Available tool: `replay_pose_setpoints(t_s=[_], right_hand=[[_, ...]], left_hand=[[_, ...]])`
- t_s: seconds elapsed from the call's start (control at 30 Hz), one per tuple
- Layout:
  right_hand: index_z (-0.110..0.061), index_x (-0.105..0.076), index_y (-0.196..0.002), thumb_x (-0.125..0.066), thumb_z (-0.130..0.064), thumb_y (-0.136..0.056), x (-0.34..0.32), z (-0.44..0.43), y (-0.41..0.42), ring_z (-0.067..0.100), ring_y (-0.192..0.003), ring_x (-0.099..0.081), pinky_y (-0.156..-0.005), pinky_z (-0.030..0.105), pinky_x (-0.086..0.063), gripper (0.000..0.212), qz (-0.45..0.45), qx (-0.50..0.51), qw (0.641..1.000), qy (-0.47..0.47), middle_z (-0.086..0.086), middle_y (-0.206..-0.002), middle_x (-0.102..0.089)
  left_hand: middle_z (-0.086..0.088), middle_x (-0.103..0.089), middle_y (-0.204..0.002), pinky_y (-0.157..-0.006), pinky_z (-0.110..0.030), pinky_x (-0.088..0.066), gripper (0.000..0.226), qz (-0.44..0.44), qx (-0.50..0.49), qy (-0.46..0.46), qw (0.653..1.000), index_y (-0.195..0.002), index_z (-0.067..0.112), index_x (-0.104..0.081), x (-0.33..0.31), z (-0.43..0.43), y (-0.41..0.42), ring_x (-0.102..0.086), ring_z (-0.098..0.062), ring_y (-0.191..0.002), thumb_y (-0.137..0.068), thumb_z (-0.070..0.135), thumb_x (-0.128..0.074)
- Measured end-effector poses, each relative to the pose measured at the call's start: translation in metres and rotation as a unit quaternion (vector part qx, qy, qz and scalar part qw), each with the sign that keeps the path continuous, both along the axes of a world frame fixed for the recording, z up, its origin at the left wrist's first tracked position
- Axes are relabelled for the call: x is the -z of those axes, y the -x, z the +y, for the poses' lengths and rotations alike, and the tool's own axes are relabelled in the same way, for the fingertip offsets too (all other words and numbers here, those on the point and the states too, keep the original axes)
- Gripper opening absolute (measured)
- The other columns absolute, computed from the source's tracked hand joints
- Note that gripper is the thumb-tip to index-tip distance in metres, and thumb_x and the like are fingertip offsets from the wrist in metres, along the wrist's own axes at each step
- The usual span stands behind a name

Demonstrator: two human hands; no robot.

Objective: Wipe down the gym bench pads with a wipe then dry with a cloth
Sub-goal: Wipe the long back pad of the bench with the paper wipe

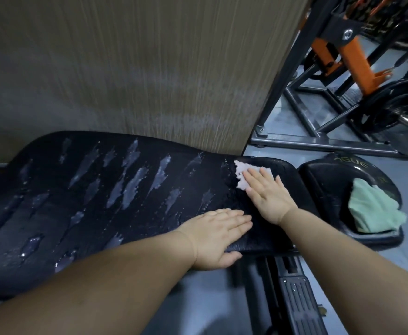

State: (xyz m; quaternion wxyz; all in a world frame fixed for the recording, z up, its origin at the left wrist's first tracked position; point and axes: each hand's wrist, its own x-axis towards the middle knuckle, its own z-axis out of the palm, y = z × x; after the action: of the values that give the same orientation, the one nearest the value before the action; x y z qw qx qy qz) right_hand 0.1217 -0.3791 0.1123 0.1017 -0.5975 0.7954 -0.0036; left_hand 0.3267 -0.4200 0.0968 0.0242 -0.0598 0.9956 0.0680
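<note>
One cloth (372,209); one wipe (243,170) under right hand (268,197) — left hand (212,235) flat; all fingers (234,220) straight.

right hand (265,197) flat on torn white wipe (243,176), far right of wet black bench pad (101,189) | left hand (216,235) flat near edge | green cloth (374,209) on small seat pad (323,184)

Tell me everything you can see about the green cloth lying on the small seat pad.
The green cloth is pale mint and looks like soft woven fabric. It is crumpled into a loose heap rather than folded. It lies on the right side of the small black seat pad, and its lower corner reaches the pad's right rim. Only the pad touches it. The right hand, the nearer one, is apart from it and presses a white wipe on the neighbouring long pad.
</note>
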Motion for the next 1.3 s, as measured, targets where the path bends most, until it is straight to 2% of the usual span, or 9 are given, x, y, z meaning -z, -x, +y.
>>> replay_pose_setpoints(t_s=[0.1, 0.27, 0.43, 0.67, 0.87, 0.93, 1.03, 1.2, 1.3], right_hand=[[-0.03, -0.005, -0.152, -0.017, -0.043, -0.102, -0.001, 0.04, -0.014, 0.007, -0.145, 0.013, -0.117, 0.037, 0.01, 0.053, -0.021, -0.005, 1.0, -0.012, -0.017, -0.158, 0.006], [-0.037, 0.009, -0.144, 0.02, -0.079, -0.071, 0.003, 0.098, -0.04, -0.003, -0.136, 0.027, -0.109, 0.024, 0.02, 0.085, -0.026, -0.028, 0.999, -0.015, -0.027, -0.147, 0.019], [-0.039, 0.023, -0.14, 0.035, -0.074, -0.063, 0.001, 0.124, -0.059, -0.002, -0.128, 0.044, -0.104, 0.023, 0.032, 0.085, 0.012, -0.075, 0.994, -0.075, -0.025, -0.143, 0.035], [-0.033, 0.014, -0.145, 0.029, -0.07, -0.073, -0.002, 0.094, -0.062, 0.01, -0.14, 0.03, -0.114, 0.029, 0.02, 0.082, 0.022, -0.131, 0.988, -0.075, -0.011, -0.156, 0.021], [-0.024, 0.015, -0.146, 0.039, -0.074, -0.058, -0.003, 0.041, -0.061, 0.002, -0.132, 0.032, -0.109, 0.025, 0.021, 0.104, 0.026, -0.103, 0.994, -0.034, -0.018, -0.146, 0.024], [-0.024, 0.008, -0.151, 0.031, -0.076, -0.063, -0.004, 0.023, -0.059, 0.001, -0.133, 0.027, -0.11, 0.026, 0.019, 0.104, 0.032, -0.094, 0.995, -0.027, -0.017, -0.147, 0.022], [-0.025, 0.001, -0.153, 0.009, -0.062, -0.083, -0.004, -0.006, -0.054, 0.006, -0.142, 0.019, -0.114, 0.031, 0.014, 0.079, 0.022, -0.071, 0.997, -0.018, -0.013, -0.157, 0.012], [-0.026, -0.003, -0.153, -0.016, -0.043, -0.103, -0.001, -0.057, -0.039, 0.014, -0.147, 0.009, -0.118, 0.039, 0.007, 0.055, 0.025, -0.028, 0.999, -0.024, -0.01, -0.16, 0.004], [-0.026, -0.007, -0.154, -0.017, -0.044, -0.103, 0.001, -0.085, -0.032, 0.016, -0.147, 0.005, -0.119, 0.04, 0.003, 0.055, 0.025, -0.005, 1.0, -0.015, -0.01, -0.161, -0.003]], left_hand=[[0.0, 0.002, -0.164, -0.12, -0.029, 0.008, 0.07, -0.017, -0.006, 0.012, 1.0, -0.156, 0.017, -0.002, -0.004, 0.005, -0.002, 0.006, -0.015, -0.15, -0.101, 0.048, -0.031], [-0.002, 0.001, -0.164, -0.119, -0.03, 0.008, 0.067, -0.036, -0.004, 0.013, 0.999, -0.156, 0.016, -0.001, -0.011, 0.014, -0.015, 0.004, -0.017, -0.15, -0.103, 0.043, -0.032], [-0.002, 0.008, -0.163, -0.112, -0.025, 0.02, 0.072, -0.054, 0.052, 0.009, 0.997, -0.156, 0.016, 0.002, -0.012, 0.009, -0.056, 0.01, -0.016, -0.149, -0.101, 0.047, -0.034], [-0.003, 0.004, -0.163, -0.117, -0.029, 0.018, 0.075, -0.041, 0.097, 0.002, 0.994, -0.156, 0.014, 0.0, -0.011, -0.003, -0.068, 0.011, -0.015, -0.149, -0.1, 0.046, -0.038], [0.0, 0.002, -0.164, -0.114, -0.025, 0.022, 0.072, -0.031, 0.081, -0.021, 0.996, -0.156, 0.016, -0.005, -0.006, -0.003, -0.064, 0.008, -0.014, -0.15, -0.098, 0.034, -0.044], [0.001, 0.002, -0.164, -0.108, -0.021, 0.026, 0.072, -0.031, 0.076, -0.028, 0.996, -0.156, 0.017, -0.005, -0.004, -0.004, -0.063, 0.008, -0.013, -0.149, -0.097, 0.032, -0.044], [0.003, 0.002, -0.164, -0.111, -0.022, 0.022, 0.071, -0.039, 0.074, -0.026, 0.996, -0.156, 0.018, -0.005, -0.002, -0.005, -0.061, 0.009, -0.011, -0.149, -0.098, 0.033, -0.043], [-0.001, -0.033, -0.156, -0.119, -0.034, -0.017, 0.069, 0.013, 0.082, 0.014, 0.996, -0.15, 0.015, -0.033, 0.006, -0.009, -0.066, -0.027, -0.017, -0.145, -0.087, 0.04, -0.043], [-0.004, -0.04, -0.152, -0.117, -0.033, -0.02, 0.072, 0.043, 0.097, -0.001, 0.994, -0.147, 0.013, -0.039, 0.011, -0.011, -0.066, -0.033, -0.02, -0.141, -0.082, 0.036, -0.057]])
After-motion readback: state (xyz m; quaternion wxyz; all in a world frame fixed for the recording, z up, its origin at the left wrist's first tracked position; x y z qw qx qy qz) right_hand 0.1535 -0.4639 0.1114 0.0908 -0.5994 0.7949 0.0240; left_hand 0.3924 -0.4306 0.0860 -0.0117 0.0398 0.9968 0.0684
